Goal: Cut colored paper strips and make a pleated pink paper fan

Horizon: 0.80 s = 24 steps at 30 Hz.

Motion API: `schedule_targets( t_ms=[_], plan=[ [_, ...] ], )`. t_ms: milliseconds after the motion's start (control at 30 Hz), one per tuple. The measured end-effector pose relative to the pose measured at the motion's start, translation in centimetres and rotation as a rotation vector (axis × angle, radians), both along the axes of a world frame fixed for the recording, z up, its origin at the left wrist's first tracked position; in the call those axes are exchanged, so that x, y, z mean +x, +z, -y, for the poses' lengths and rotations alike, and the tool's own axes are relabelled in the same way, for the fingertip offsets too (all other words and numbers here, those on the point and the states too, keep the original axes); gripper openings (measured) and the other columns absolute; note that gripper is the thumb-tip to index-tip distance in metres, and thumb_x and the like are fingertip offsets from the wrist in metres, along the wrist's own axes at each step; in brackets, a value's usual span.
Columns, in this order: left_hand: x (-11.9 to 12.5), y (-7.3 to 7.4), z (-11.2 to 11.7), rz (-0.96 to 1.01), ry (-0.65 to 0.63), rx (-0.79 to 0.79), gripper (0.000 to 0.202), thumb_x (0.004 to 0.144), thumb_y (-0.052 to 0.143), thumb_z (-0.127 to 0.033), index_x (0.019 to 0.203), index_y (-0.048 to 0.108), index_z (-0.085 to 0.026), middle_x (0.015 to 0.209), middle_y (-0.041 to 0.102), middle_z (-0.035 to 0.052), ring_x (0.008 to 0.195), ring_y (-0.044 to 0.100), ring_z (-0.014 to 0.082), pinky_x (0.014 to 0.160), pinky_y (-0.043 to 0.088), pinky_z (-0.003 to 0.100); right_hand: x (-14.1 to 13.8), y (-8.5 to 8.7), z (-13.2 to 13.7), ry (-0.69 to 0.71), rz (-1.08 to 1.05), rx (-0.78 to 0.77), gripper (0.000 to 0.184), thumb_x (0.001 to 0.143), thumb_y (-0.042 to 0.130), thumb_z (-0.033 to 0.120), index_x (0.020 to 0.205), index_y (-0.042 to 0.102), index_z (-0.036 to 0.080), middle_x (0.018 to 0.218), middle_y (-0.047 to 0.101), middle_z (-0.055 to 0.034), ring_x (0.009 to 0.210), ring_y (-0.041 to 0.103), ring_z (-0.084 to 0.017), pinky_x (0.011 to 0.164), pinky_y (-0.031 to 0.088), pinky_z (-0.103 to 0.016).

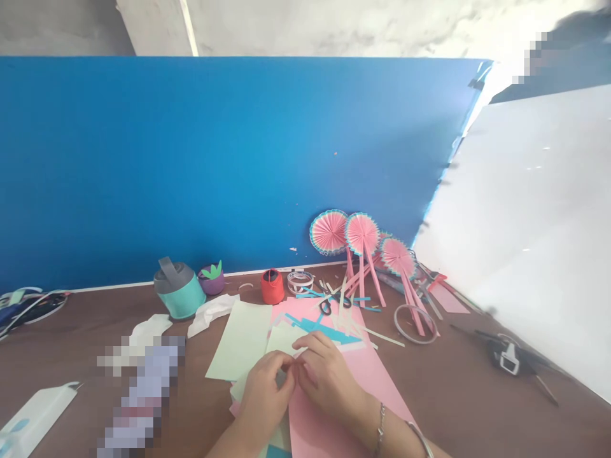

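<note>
My left hand (263,391) and my right hand (327,375) meet at the near middle of the brown table (458,394), fingers pinched together on a pale green sheet of paper (282,340) that lies over a pink sheet (334,420). The right wrist wears a bracelet (382,427). Another pale green sheet (241,340) lies just left of the hands. Blue paper strips (317,326) and black-handled scissors (334,304) lie just beyond my fingers.
Several pink paper fans on pink sticks (360,245) lean on the blue board (214,165). A teal cup with grey lid (179,289), a red spool (272,286), tape rolls (300,280), a ring (414,324) and white tissue (210,312) lie around. A white board (534,229) stands right.
</note>
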<state>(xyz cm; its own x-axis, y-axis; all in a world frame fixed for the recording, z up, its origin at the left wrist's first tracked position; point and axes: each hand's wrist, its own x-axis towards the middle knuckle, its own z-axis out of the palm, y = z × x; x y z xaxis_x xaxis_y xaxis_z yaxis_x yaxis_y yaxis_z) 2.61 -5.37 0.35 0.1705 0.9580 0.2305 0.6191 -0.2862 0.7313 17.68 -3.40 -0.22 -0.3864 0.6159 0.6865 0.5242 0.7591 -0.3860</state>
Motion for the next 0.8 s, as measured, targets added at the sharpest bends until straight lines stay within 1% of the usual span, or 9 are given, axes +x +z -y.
schedule_targets(
  t_ms=[200, 433, 600, 800],
  plan=[
    [-0.1, -0.1, -0.2, -0.028, -0.016, -0.004, 0.018, 0.081, 0.041, -0.022, 0.072, 0.056, -0.022, 0.071, 0.064, 0.0008, 0.067, 0.060, 0.0164, 0.063, 0.045, 0.027, 0.1, -0.4, -0.1, -0.032, -0.057, -0.031, 0.015, 0.073, 0.050, 0.005, 0.071, 0.056, 0.019, 0.088, 0.063, -0.0051, 0.079, 0.054, -0.018, 0.067, 0.048, -0.034],
    [-0.4, -0.8, -0.6, -0.028, 0.006, 0.032, 0.016, 0.079, 0.044, -0.022, 0.073, 0.059, -0.022, 0.069, 0.066, -0.0001, 0.065, 0.060, 0.0161, 0.061, 0.046, 0.026, 0.3, -0.6, -0.3, -0.005, -0.032, -0.028, 0.020, 0.070, 0.048, 0.003, 0.074, 0.059, 0.020, 0.092, 0.065, -0.0040, 0.079, 0.055, -0.017, 0.068, 0.048, -0.032],
    [-0.5, -1.3, -0.7, -0.027, -0.011, 0.020, 0.017, 0.078, 0.044, -0.022, 0.075, 0.061, -0.022, 0.074, 0.068, 0.0005, 0.069, 0.062, 0.0162, 0.063, 0.047, 0.025, 0.2, -0.6, -0.4, 0.002, -0.027, -0.034, 0.018, 0.068, 0.050, 0.004, 0.073, 0.058, 0.019, 0.091, 0.065, -0.0036, 0.079, 0.056, -0.017, 0.068, 0.047, -0.031],
    [-0.4, -1.2, -0.6, 0.009, -0.014, 0.016, 0.018, 0.079, 0.043, -0.022, 0.075, 0.060, -0.021, 0.074, 0.068, 0.0018, 0.069, 0.061, 0.0165, 0.064, 0.046, 0.026, 0.0, -0.5, -0.3, -0.006, -0.033, -0.056, 0.014, 0.070, 0.050, 0.007, 0.071, 0.057, 0.019, 0.088, 0.064, -0.0052, 0.078, 0.054, -0.018, 0.069, 0.046, -0.032]
  ],
)
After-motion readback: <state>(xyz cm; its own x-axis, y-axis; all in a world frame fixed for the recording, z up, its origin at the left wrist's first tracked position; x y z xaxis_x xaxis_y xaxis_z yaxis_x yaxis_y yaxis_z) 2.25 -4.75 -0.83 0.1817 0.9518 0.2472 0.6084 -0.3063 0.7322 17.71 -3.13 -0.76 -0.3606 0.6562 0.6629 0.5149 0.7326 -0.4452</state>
